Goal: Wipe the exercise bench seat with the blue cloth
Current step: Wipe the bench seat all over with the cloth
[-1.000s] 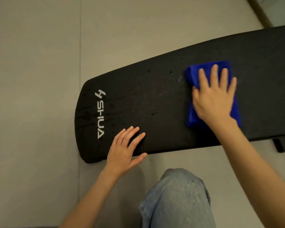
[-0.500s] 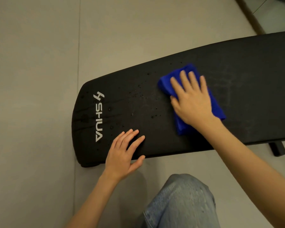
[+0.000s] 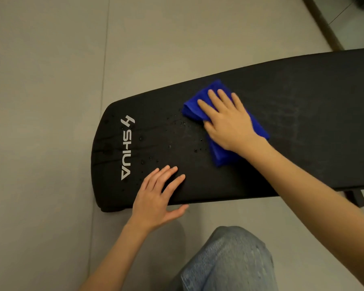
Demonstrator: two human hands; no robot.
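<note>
The right hand (image 3: 229, 124) presses the blue cloth (image 3: 220, 155) flat, fingers (image 3: 215, 99) straight, to spread pressure on the bench seat (image 3: 303, 122). The left hand (image 3: 156, 198), fingers open, likely steadies the near edge.

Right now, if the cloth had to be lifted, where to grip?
Pinch the blue cloth at its bunched edge beyond the fingertips of the right hand, coming from the logo end; the rest lies flat under the palm on the bench seat.
</note>
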